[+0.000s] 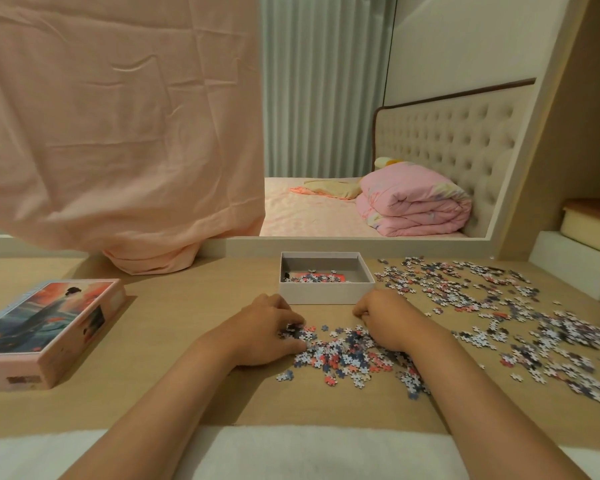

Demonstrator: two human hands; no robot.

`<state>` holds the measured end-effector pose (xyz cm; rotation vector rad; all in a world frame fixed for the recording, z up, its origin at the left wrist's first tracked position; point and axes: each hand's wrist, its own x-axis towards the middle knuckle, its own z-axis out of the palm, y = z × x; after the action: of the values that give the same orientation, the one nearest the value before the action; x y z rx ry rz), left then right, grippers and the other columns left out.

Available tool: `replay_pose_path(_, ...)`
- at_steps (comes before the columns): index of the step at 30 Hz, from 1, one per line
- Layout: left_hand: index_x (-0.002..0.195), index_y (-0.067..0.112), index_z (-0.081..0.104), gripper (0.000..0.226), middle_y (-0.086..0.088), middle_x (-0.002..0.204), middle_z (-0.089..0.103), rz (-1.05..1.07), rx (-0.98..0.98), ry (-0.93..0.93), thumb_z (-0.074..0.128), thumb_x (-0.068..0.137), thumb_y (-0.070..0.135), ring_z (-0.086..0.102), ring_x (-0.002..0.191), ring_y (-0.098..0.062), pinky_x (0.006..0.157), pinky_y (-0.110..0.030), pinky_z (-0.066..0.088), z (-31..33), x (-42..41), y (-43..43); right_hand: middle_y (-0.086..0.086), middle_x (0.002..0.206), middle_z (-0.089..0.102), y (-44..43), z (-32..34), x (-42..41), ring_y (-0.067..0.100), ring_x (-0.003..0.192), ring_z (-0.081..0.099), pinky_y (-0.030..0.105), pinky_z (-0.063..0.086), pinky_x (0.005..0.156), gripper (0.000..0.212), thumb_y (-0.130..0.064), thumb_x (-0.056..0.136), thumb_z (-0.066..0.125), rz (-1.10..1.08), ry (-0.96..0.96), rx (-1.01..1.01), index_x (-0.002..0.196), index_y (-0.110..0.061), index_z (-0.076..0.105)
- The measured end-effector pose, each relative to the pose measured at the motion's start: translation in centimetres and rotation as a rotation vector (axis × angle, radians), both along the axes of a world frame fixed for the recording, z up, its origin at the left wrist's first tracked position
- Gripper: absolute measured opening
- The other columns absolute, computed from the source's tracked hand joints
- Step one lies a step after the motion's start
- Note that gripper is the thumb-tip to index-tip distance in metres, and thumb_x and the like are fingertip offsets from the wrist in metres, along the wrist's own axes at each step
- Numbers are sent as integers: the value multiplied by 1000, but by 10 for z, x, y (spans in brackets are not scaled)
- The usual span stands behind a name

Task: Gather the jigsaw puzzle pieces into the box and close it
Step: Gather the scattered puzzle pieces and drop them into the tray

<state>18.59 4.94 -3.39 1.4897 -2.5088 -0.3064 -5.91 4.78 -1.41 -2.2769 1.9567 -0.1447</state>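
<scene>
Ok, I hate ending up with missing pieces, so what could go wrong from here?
The pile of pieces between the left hand and right hand is loose; a handful lifted over the wall of the box could shed some onto the table. The right forearm lies across pieces at the pile's edge and might drag them toward the near table edge. The scattered pieces spread to the right edge of the view, so stragglers there are easily overlooked.
</scene>
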Motion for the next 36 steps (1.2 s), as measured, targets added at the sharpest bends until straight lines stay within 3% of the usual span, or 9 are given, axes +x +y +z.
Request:
replay_pose_path(3,132,36,57,47,11,120,46,-31,-11,45,58,89,55,37,118,-8,101,-28,36,0,-6,3,2,113,69,2,1,11,22,96,65,32,56,86,42,5,90,49,44,-28,27,107,-23,76)
replay_pose_path(5,131,34,59,44,10,116,48,-53,-20,46,60,90,51,41,113,-8,95,-25,36,2,-10,4,-2,115,71,10,5,19,17,98,66,23,53,85,42,3,94,48,112,-171,35,107,-24,77)
replay_pose_path(9,138,35,50,62,10,124,44,9,77,63,62,84,61,42,122,-11,103,-35,39,12,-2,6,-8,135,61,23,20,24,11,120,57,24,43,98,31,-20,97,59,165,-298,62,125,-30,68)
replay_pose_path(13,145,41,36,79,8,134,33,38,149,-156,58,76,74,27,128,-13,109,-43,34,14,4,10,-9,150,38,30,28,18,19,136,42,40,40,108,90,-64,69,77,153,-72,254,147,-34,43)
replay_pose_path(15,143,40,41,71,8,129,36,14,107,-128,59,80,67,29,126,-13,108,-39,34,11,1,9,-6,147,38,31,26,22,21,136,40,44,41,108,100,-69,63,78,164,-15,268,149,-33,41)
replay_pose_path(23,117,32,66,31,9,104,51,-8,-40,68,66,88,44,48,86,-4,73,-17,35,6,-6,9,-4,127,65,26,17,36,15,111,60,32,49,98,35,-33,88,73,185,-167,119,123,-28,69)
replay_pose_path(26,106,32,68,23,11,101,53,0,-49,129,71,85,41,52,83,-3,67,-11,35,6,-6,9,-4,122,67,25,16,37,13,107,62,29,50,95,34,-33,87,74,177,-195,108,121,-29,70)
replay_pose_path(30,108,32,69,24,11,104,53,-10,-33,157,71,85,39,54,86,-4,73,-17,39,5,-9,9,-4,124,66,24,13,41,14,108,62,27,49,93,34,-31,89,72,184,-218,91,123,-27,69)
replay_pose_path(36,98,23,72,15,9,92,64,26,-38,202,74,84,28,58,80,-8,68,-16,44,5,-10,4,-11,94,72,15,7,40,4,83,65,17,50,71,9,-22,83,79,149,-348,57,89,-29,79)
